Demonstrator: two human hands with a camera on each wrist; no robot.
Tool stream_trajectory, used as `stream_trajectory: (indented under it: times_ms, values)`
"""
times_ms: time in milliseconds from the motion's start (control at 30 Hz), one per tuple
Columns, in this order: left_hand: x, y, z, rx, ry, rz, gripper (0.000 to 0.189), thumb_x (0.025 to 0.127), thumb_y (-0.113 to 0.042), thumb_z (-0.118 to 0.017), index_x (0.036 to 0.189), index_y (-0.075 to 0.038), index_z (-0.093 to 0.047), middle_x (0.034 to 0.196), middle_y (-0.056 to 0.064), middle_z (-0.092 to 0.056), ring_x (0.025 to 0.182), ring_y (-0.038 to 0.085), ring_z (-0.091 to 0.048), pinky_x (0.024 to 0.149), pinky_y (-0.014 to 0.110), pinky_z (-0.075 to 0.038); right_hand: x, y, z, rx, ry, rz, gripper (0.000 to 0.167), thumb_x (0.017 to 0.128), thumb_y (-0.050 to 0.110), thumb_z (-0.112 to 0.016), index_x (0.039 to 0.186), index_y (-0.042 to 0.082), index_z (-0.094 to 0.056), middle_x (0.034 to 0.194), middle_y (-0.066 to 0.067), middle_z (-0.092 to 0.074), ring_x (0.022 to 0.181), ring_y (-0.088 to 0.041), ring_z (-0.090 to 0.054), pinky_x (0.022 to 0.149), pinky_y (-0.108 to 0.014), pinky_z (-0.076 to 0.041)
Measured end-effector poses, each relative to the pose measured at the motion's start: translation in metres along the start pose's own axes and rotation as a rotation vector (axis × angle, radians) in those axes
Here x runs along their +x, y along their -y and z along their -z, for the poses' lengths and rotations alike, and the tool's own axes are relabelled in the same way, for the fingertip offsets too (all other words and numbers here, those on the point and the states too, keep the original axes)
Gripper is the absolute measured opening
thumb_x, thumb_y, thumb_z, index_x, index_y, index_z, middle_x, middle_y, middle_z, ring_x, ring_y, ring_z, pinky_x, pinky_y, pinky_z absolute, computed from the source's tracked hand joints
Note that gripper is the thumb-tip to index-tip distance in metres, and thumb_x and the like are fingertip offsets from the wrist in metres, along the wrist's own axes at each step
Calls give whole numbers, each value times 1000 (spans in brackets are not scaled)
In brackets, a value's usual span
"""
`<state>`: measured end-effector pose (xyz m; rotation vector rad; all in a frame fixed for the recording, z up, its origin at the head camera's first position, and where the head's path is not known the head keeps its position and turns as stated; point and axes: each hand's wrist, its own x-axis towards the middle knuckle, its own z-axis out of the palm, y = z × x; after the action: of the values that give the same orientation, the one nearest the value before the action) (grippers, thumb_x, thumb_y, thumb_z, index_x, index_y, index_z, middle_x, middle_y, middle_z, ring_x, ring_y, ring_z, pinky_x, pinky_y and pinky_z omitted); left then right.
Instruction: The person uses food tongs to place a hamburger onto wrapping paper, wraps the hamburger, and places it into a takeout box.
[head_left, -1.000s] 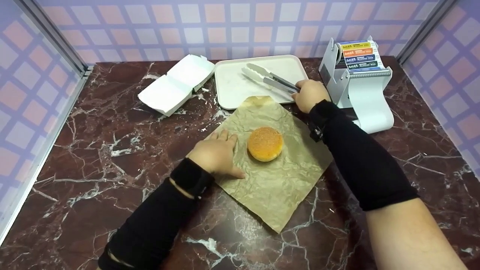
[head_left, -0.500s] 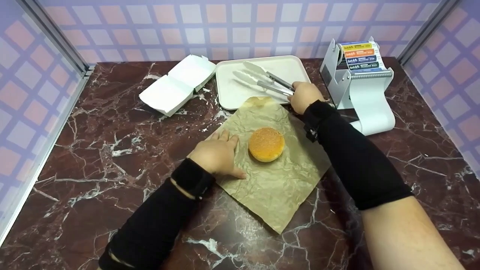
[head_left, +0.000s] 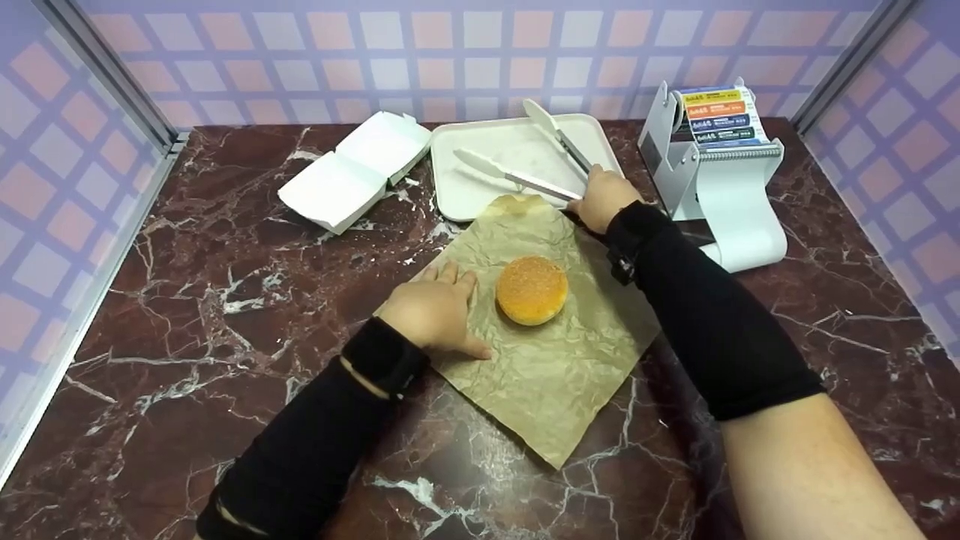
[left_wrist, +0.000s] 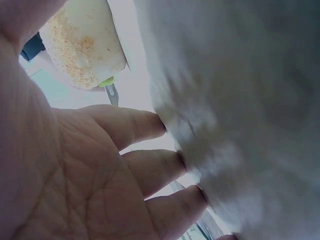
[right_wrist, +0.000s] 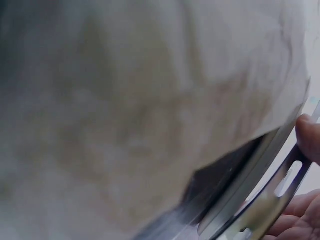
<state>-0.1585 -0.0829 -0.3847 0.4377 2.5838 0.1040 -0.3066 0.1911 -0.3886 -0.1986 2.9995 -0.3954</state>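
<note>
A round golden bun (head_left: 532, 291) sits on a crumpled sheet of brown paper (head_left: 555, 382). From the low left wrist view, a bit of green shows under the edge of the bun (left_wrist: 82, 45). My left hand (head_left: 429, 311) lies on the paper's left corner, thumb and fingers spread, and the fingertips touch the sheet. At the back, my right hand (head_left: 606, 201) grips the handle end of metal tongs (head_left: 551, 186), whose arms stand wide apart over the white tray (head_left: 450, 199). In the right wrist view, the thumb lies on a slotted handle of the tongs (right_wrist: 260, 215).
An open white box (head_left: 334, 187) stands left of the tray. A label dispenser (head_left: 679, 169) with a hanging white strip (head_left: 742, 217) is at the back right, close to the right forearm. Patterned walls bound the dark marbled table (head_left: 225, 390).
The tongs' arms have spread from nearly together to wide apart. My right hand has shifted slightly left. My left hand and the bun have stayed in place.
</note>
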Motion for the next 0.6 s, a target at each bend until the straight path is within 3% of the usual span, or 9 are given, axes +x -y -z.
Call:
stream_trajectory:
  times_ms: [367, 600]
  values:
    - [-1, 0, -1, -8, 18, 14, 132, 75, -82, -74, 170, -15, -11, 177, 15, 2, 164, 41, -3, 130, 59, -24, -2, -2, -1, 48, -7, 21, 64, 98, 32, -70, 137, -14, -47, 132, -33, -56, 121, -56, -57, 109, -62, -48]
    - [-2, 0, 1, -5, 15, 8, 133, 75, -82, -73, 170, -14, -10, 176, 15, 2, 164, 41, -3, 131, 58, -21, -7, 10, 13, 80, -69, 83, 62, 100, 23, -64, 154, -2, -46, 159, -28, -45, 141, -55, -42, 121, -63, -35]
